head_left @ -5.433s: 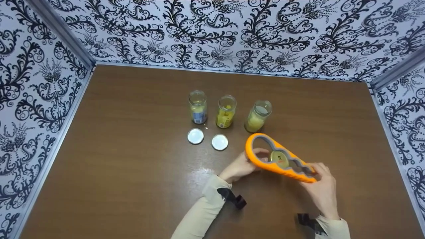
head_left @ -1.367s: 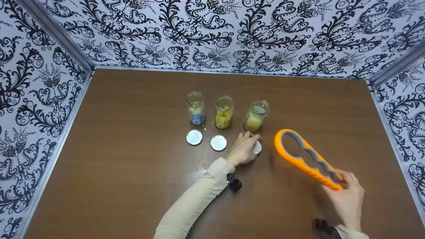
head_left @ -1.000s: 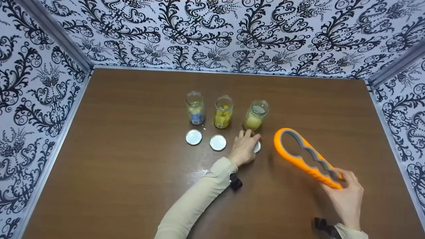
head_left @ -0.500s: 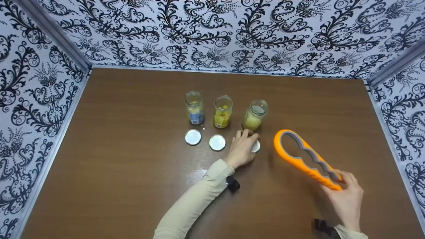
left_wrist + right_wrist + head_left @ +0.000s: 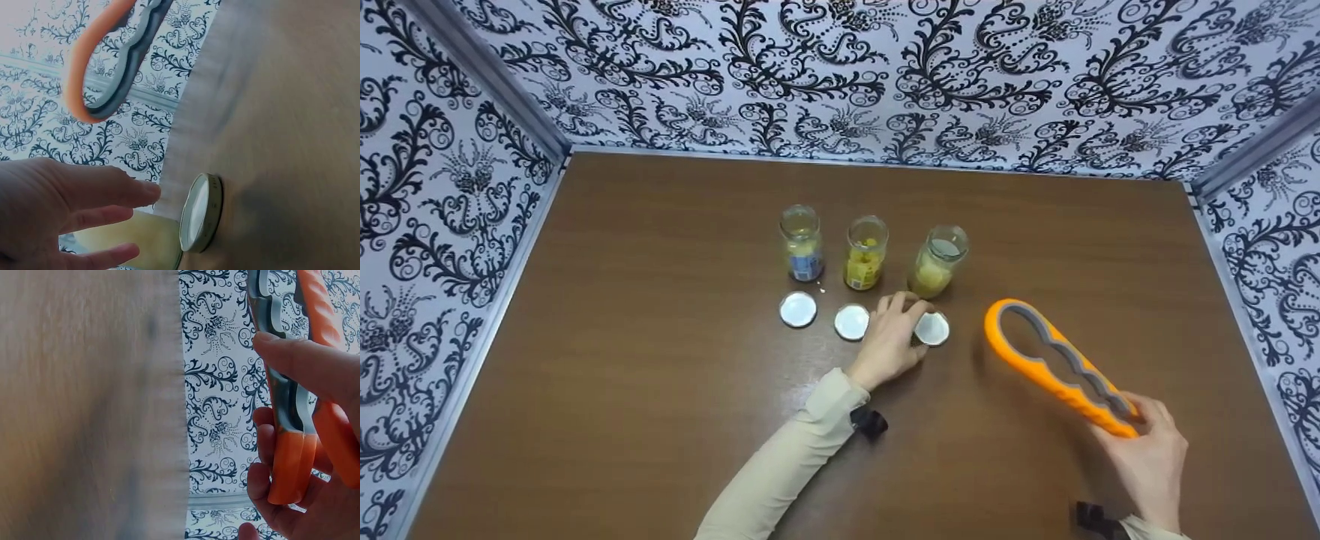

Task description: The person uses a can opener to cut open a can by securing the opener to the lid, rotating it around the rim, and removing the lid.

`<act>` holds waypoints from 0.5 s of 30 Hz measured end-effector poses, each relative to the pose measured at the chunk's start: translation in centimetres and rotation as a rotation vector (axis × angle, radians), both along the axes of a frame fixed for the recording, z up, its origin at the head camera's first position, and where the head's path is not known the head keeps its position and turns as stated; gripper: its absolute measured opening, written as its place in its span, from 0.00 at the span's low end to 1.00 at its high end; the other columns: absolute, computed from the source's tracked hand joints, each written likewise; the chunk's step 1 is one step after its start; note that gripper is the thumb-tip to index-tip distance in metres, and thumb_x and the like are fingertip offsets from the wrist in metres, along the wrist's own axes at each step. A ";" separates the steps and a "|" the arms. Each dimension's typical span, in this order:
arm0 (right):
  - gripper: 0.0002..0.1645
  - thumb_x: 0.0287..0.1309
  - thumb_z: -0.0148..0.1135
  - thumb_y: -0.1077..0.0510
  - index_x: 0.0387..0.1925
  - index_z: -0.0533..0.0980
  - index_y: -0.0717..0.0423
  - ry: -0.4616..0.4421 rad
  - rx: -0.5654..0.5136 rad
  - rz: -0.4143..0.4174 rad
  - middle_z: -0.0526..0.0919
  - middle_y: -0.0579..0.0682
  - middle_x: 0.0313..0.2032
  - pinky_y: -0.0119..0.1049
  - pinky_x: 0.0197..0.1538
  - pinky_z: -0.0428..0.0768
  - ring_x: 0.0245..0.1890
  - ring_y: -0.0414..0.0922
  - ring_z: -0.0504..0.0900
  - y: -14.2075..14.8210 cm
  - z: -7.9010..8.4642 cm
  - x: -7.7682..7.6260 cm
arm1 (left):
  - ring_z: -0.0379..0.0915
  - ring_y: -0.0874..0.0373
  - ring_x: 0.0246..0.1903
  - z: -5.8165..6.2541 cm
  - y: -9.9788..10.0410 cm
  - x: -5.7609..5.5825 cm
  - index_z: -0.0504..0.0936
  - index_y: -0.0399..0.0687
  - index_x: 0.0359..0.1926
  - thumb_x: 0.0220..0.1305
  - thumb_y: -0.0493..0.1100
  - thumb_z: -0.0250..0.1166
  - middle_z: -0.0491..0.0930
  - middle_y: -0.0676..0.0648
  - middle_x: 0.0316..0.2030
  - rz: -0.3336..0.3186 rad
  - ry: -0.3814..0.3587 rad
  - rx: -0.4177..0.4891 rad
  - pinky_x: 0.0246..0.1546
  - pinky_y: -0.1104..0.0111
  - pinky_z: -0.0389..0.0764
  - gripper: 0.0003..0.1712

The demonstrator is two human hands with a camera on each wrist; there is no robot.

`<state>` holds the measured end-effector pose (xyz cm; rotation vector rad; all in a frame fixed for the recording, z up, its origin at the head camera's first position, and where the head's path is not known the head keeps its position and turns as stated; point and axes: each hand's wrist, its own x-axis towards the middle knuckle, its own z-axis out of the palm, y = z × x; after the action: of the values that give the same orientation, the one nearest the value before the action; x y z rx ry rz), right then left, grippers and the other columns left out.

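My left hand hovers just left of a jar lid, which lies white inside up on the table. In the left wrist view the thumb and fingers are spread, with a gap between them and the lid's gold rim. My right hand grips an orange jar opener with a grey scalloped inner edge by its narrow end, holding it above the table. Seen from the right wrist, the thumb presses the opener's grey edge and the fingers curl under the orange end.
Three uncapped glass jars stand in a row behind the lids: one with a blue label, one with yellow contents, one with pale contents. Two more lids lie upturned, left and middle. Patterned walls border the table.
The lid earlier seen within the opener now lies in front of the right jar. My left hand let it go and shifted left. The opener moved right and toward me.
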<state>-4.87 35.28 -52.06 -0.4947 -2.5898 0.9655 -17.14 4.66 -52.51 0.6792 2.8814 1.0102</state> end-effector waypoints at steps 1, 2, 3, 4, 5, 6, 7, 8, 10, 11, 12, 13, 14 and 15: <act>0.25 0.32 0.78 0.69 0.40 0.81 0.65 -0.003 0.010 0.001 0.76 0.42 0.34 0.24 0.37 0.67 0.30 0.20 0.67 0.0 -0.1 0.1 | 0.66 0.44 0.53 0.0 -0.2 0.2 0.79 0.47 0.51 0.46 0.37 0.75 0.72 0.43 0.53 0.002 0.009 0.000 0.48 0.56 0.70 0.28; 0.25 0.32 0.78 0.69 0.39 0.81 0.65 -0.004 0.017 0.005 0.77 0.43 0.34 0.26 0.37 0.66 0.30 0.20 0.66 0.0 -0.1 0.1 | 0.66 0.45 0.53 0.0 -0.4 0.3 0.79 0.47 0.50 0.46 0.38 0.75 0.72 0.43 0.53 0.004 0.020 -0.004 0.48 0.56 0.70 0.27; 0.26 0.31 0.78 0.69 0.39 0.81 0.65 -0.005 0.027 0.008 0.77 0.45 0.34 0.28 0.38 0.67 0.30 0.20 0.66 0.0 -0.2 0.1 | 0.67 0.44 0.53 0.0 -0.7 0.4 0.79 0.47 0.50 0.46 0.38 0.75 0.72 0.43 0.53 0.006 0.026 -0.004 0.49 0.55 0.70 0.27; 0.26 0.30 0.78 0.69 0.39 0.81 0.66 -0.003 0.032 0.016 0.78 0.47 0.35 0.29 0.38 0.67 0.31 0.21 0.66 0.0 -0.3 0.2 | 0.67 0.44 0.53 0.0 -0.9 0.6 0.78 0.46 0.50 0.47 0.38 0.75 0.72 0.42 0.53 0.006 0.028 0.002 0.49 0.54 0.70 0.27; 0.26 0.30 0.78 0.69 0.39 0.81 0.66 -0.004 0.037 0.025 0.79 0.50 0.35 0.32 0.39 0.66 0.31 0.22 0.65 0.0 -0.5 0.2 | 0.67 0.44 0.52 -0.1 -1.2 0.7 0.78 0.46 0.50 0.47 0.38 0.75 0.72 0.42 0.53 0.008 0.031 0.007 0.49 0.54 0.70 0.27; 0.26 0.29 0.78 0.70 0.39 0.80 0.67 0.002 0.046 0.044 0.79 0.53 0.35 0.36 0.40 0.66 0.32 0.24 0.66 0.0 -0.6 0.2 | 0.67 0.43 0.52 -0.1 -1.5 0.8 0.78 0.46 0.51 0.47 0.38 0.75 0.72 0.42 0.53 0.011 0.034 0.010 0.49 0.54 0.70 0.27; 0.26 0.29 0.78 0.70 0.39 0.80 0.68 0.008 0.050 0.061 0.79 0.57 0.35 0.39 0.42 0.65 0.33 0.27 0.66 -0.1 -0.7 0.3 | 0.67 0.43 0.52 -0.1 -1.7 0.9 0.78 0.45 0.51 0.47 0.38 0.75 0.72 0.42 0.53 0.015 0.037 0.016 0.49 0.54 0.70 0.27; 0.27 0.28 0.78 0.71 0.38 0.80 0.68 0.013 0.051 0.078 0.79 0.59 0.35 0.42 0.43 0.65 0.34 0.29 0.65 -0.1 -0.8 0.3 | 0.67 0.43 0.52 -0.1 -2.0 1.0 0.78 0.45 0.51 0.47 0.38 0.75 0.72 0.42 0.52 0.019 0.039 0.024 0.49 0.53 0.70 0.27; 0.27 0.27 0.78 0.71 0.38 0.79 0.70 0.032 0.051 0.109 0.79 0.62 0.35 0.48 0.45 0.63 0.35 0.34 0.65 -0.2 -1.1 0.3 | 0.67 0.42 0.51 0.0 -2.6 1.1 0.78 0.45 0.51 0.46 0.38 0.75 0.72 0.42 0.52 0.027 0.048 0.040 0.49 0.53 0.70 0.28; 0.28 0.26 0.78 0.72 0.38 0.79 0.70 0.041 0.051 0.124 0.79 0.63 0.35 0.51 0.46 0.62 0.35 0.37 0.65 -0.3 -1.2 0.3 | 0.68 0.42 0.51 0.0 -2.9 1.2 0.79 0.45 0.51 0.46 0.38 0.75 0.72 0.41 0.52 0.033 0.057 0.045 0.49 0.53 0.70 0.28; 0.28 0.26 0.78 0.72 0.38 0.79 0.71 0.056 0.054 0.141 0.78 0.64 0.35 0.53 0.45 0.61 0.35 0.40 0.66 -0.3 -1.3 0.3 | 0.68 0.42 0.51 0.1 -3.1 1.2 0.79 0.44 0.51 0.45 0.38 0.75 0.72 0.41 0.52 0.037 0.062 0.052 0.50 0.53 0.70 0.28; 0.29 0.25 0.78 0.73 0.38 0.78 0.71 0.063 0.053 0.150 0.78 0.64 0.34 0.55 0.46 0.60 0.35 0.42 0.66 -0.4 -1.4 0.3 | 0.68 0.42 0.51 0.1 -3.4 1.2 0.79 0.44 0.50 0.45 0.37 0.75 0.72 0.41 0.52 0.041 0.071 0.057 0.50 0.52 0.69 0.28; 0.29 0.24 0.78 0.73 0.37 0.78 0.72 0.074 0.056 0.162 0.78 0.64 0.34 0.56 0.45 0.60 0.35 0.45 0.66 -0.5 -1.5 0.3 | 0.68 0.42 0.51 0.1 -3.7 1.3 0.79 0.43 0.50 0.44 0.37 0.75 0.72 0.41 0.52 0.044 0.078 0.057 0.51 0.52 0.69 0.28; 0.29 0.23 0.78 0.73 0.37 0.78 0.71 0.082 0.063 0.174 0.78 0.64 0.34 0.56 0.45 0.59 0.35 0.48 0.67 -0.6 -1.6 0.3 | 0.68 0.42 0.51 0.0 -4.0 1.3 0.79 0.42 0.50 0.44 0.37 0.75 0.72 0.40 0.52 0.044 0.084 0.058 0.51 0.52 0.69 0.28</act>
<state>-4.55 34.66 -53.64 -0.2113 -2.6123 0.9338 -15.81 0.71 -52.47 0.6810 2.9618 1.1002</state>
